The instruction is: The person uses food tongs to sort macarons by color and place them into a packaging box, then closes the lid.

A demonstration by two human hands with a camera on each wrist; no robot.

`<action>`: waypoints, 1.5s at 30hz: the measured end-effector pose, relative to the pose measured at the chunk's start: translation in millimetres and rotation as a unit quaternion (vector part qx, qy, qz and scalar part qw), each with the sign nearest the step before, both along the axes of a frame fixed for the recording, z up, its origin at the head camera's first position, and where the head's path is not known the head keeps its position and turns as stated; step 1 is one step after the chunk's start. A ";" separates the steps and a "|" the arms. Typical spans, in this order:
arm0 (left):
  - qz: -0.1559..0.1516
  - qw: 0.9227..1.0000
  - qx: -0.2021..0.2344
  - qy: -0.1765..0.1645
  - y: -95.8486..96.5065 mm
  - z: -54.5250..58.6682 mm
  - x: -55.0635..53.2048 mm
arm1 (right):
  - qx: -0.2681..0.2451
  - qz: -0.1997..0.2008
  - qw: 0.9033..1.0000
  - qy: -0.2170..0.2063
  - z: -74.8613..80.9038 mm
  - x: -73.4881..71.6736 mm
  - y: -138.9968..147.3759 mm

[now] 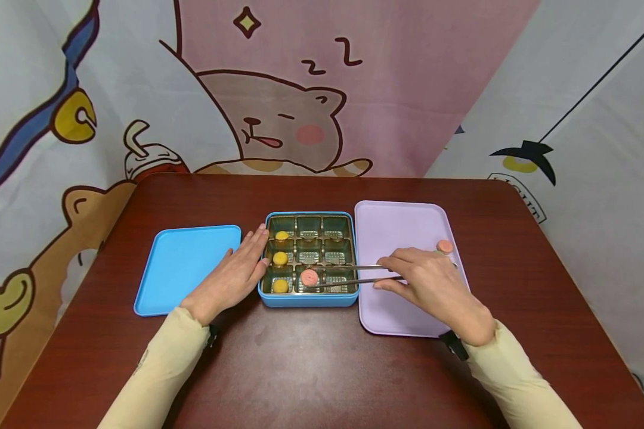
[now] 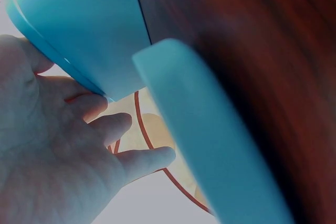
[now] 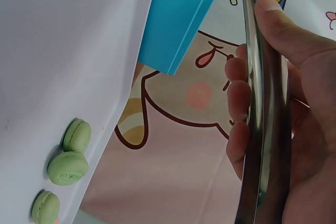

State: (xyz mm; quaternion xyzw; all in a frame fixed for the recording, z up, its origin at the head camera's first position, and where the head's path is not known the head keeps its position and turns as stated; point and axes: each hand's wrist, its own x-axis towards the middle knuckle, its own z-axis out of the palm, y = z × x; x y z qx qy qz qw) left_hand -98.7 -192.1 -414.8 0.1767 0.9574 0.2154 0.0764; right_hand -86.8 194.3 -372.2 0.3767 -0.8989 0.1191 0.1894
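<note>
**Tongs hold a pink macaron over the blue box**

The metal tongs point(image 1: 349, 274) lie nearly level, long axis running left-right, tips pointing left into the blue box point(image 1: 308, 298). Between the tips sits a pink macaron point(image 1: 309, 277), in the front row's middle compartment. The right hand point(image 1: 429, 286) has its fingers curled round the tongs' handle end, squeezing them. The left hand point(image 1: 236, 274) lies flat with straight fingers against the box's left wall, holding nothing.

Three yellow macarons point(image 1: 281, 257) fill the box's left column; the other compartments look bare. A lilac tray point(image 1: 392, 229) lies just right of the box, with another pink macaron point(image 1: 445, 245) and, in the right wrist view, green macarons point(image 3: 68, 167). The blue lid point(image 1: 185, 265) lies left, on the brown table point(image 1: 311, 369).
</note>
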 end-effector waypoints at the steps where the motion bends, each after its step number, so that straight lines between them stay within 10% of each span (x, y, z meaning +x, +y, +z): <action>1: 0.000 1.000 0.000 0.000 0.0 0.1 0.0 | 0.002 -0.001 1.000 -0.002 -0.5 -0.4 -0.6; 23: -0.003 1.000 0.000 -0.004 0.3 -0.3 0.3 | 0.029 -0.014 0.999 -0.027 0.5 0.2 -7.7; 45: -0.002 1.000 -0.002 -0.004 0.2 -0.1 -0.2 | -0.048 -0.070 0.996 0.039 3.2 17.2 40.3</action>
